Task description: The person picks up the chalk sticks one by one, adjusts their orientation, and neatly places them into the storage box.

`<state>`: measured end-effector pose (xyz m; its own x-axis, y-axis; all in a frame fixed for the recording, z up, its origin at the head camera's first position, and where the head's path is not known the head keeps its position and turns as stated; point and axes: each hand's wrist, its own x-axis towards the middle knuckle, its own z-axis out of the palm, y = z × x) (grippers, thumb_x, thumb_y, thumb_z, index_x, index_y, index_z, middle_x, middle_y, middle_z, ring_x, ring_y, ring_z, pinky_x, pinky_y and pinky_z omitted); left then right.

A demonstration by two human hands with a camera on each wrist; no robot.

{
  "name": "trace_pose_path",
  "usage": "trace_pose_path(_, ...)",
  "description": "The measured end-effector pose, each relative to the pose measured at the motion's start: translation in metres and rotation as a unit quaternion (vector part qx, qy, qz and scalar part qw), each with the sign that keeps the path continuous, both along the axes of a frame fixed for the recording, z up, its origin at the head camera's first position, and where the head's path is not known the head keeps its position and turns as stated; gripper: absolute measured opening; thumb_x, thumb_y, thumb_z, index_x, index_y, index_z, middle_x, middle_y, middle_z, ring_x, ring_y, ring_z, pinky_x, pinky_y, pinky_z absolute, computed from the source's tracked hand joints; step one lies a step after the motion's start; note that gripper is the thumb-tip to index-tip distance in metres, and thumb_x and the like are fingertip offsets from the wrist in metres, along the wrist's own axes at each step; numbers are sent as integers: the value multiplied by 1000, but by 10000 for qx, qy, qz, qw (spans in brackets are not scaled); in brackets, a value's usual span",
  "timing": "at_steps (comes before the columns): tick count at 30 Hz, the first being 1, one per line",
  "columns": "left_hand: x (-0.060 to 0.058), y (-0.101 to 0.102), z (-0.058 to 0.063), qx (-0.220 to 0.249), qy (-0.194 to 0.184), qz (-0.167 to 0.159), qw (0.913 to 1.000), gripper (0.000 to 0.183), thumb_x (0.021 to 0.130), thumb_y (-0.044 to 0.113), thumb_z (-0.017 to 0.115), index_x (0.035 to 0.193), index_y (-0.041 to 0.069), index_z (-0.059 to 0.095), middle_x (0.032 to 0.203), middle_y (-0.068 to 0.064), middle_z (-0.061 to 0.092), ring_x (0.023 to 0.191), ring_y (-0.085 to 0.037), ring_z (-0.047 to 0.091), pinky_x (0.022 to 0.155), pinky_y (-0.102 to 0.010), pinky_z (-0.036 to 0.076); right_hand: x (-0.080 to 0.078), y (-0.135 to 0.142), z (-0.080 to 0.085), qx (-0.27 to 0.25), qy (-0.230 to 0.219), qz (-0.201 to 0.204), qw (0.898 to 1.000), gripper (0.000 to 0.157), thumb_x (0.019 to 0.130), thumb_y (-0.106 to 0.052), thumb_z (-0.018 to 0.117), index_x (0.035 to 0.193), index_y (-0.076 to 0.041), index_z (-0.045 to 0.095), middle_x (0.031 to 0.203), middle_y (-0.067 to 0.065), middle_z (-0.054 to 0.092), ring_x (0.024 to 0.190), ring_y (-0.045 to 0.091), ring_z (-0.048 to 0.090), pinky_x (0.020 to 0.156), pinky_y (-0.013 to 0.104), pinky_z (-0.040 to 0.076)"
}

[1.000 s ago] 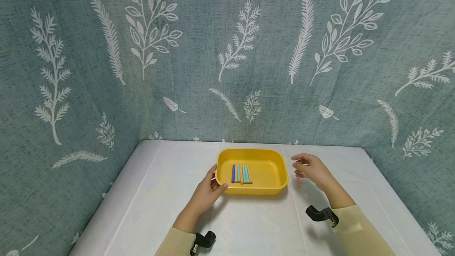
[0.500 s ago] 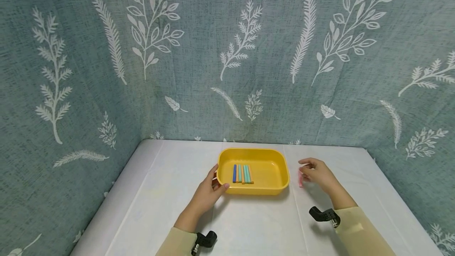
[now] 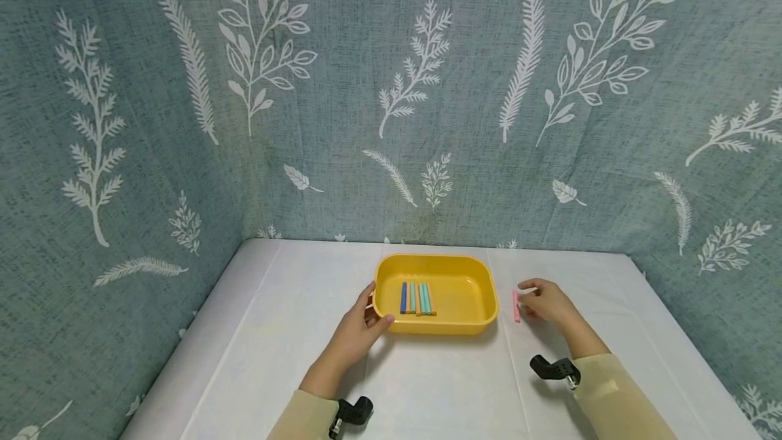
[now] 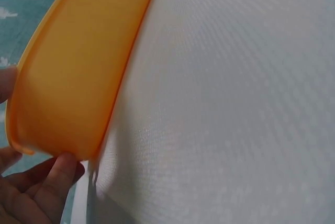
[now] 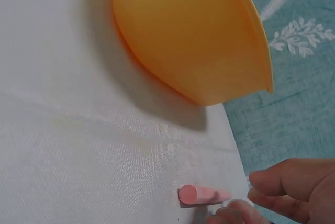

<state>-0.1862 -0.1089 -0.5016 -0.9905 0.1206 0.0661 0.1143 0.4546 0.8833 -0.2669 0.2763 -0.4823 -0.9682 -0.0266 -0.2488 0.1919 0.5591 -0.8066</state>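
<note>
A yellow plastic tray (image 3: 461,328) sits on the white-covered table, with a row of blue, teal and orange chalk sticks (image 3: 418,299) in its left half. My left hand (image 3: 353,333) grips the tray's left end, the thumb at the front corner of the rim. In the left wrist view, fingers (image 4: 62,174) touch the tray wall (image 4: 78,77). Right of the tray, a pink chalk stick (image 3: 516,306) lies on the cloth. Beside it, on its right, is my right hand (image 3: 546,302), fingers loosely bent and holding nothing. The right wrist view shows the pink chalk (image 5: 201,194) close to the fingertips.
White cloth (image 3: 452,386) covers the table in front of the tray. A teal curtain with white leaf prints (image 3: 342,100) hangs behind and at both sides. A black wrist camera (image 3: 552,368) is worn on the right wrist, another black camera (image 3: 354,411) on the left.
My right hand has moved right and slightly toward me, off the pink chalk, which is now uncovered on the cloth. The left hand keeps its hold on the tray.
</note>
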Motion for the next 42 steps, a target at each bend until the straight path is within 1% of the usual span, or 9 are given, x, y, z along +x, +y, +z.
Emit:
trace_pose_path(5, -1, 0, -1, -4, -19, 3, 10000, 79, 87, 41, 61, 149, 25, 14, 142, -14, 36, 121, -26, 47, 95, -39, 45, -3, -2, -3, 115, -167, 24, 9998, 41, 88, -12, 58, 124, 4, 49, 94, 16, 56, 72, 18, 60, 64, 31, 56)
trace_pose_path(11, -2, -2, -3, -1, -29, -29, 10000, 79, 87, 41, 61, 148, 27, 13, 142, -15, 36, 121, -27, 47, 94, -38, 46, -8, -5, -5, 532, -274, 52, 9982, 43, 87, -14, 60, 124, 3, 49, 102, 20, 54, 71, 18, 61, 61, 30, 55)
trace_pose_path(15, -2, -1, -4, -4, -41, 8, 10000, 79, 87, 40, 61, 148, 27, 13, 142, -14, 36, 121, -26, 47, 94, -37, 46, -10, -7, -7, 694, -324, 53, 9970, 43, 86, -15, 62, 124, 1, 50, 107, 22, 52, 70, 17, 60, 60, 28, 55)
trace_pose_path(18, -3, 0, -4, -5, -49, 52, 10000, 79, 87, 40, 62, 148, 27, 14, 142, -13, 37, 120, -25, 48, 94, -37, 46, -10, -8, -7, 820, -233, 152, 9962, 44, 85, -15, 64, 123, 1, 50, 102, 20, 53, 67, 17, 58, 58, 27, 54)
trace_pose_path(24, -2, 0, -4, 9, -59, 38, 10000, 79, 87, 40, 62, 148, 27, 14, 141, -13, 37, 120, -25, 48, 94, -37, 46, -8, -10, -7, 1099, 75, 414, 9931, 49, 80, -13, 68, 122, 4, 50, 80, 11, 57, 58, 15, 54, 53, 26, 49)
trace_pose_path(26, -2, -1, -3, 32, -30, 7, 10000, 79, 87, 40, 62, 148, 26, 14, 141, -15, 37, 120, -26, 48, 94, -38, 46, -8, -11, -7, 1189, 136, 437, 9919, 49, 78, -13, 69, 121, 3, 50, 75, 8, 58, 57, 15, 54, 52, 25, 48)
trace_pose_path(31, -2, -1, -3, 21, 18, -35, 10000, 79, 88, 39, 61, 149, 25, 14, 141, -16, 36, 120, -27, 48, 93, -37, 47, -9, -12, -9, 1478, 230, 478, 9876, 48, 74, -9, 66, 119, 1, 52, 66, 4, 58, 53, 15, 52, 49, 26, 46)
trace_pose_path(35, -2, -1, -3, -29, 29, -18, 10000, 79, 88, 39, 61, 149, 25, 14, 141, -15, 37, 119, -25, 49, 93, -36, 47, -10, -12, -10, 1432, 177, 433, 9886, 49, 71, -6, 64, 119, 1, 51, 65, 5, 58, 52, 16, 52, 48, 26, 46)
trace_pose_path(42, -2, -1, -2, -56, 61, -18, 10000, 79, 87, 39, 62, 149, 24, 14, 140, -15, 38, 118, -24, 50, 92, -36, 47, -5, -10, -5, 1097, 35, 359, 9933, 50, 74, -5, 62, 121, 4, 50, 73, 9, 58, 55, 17, 54, 50, 27, 49)
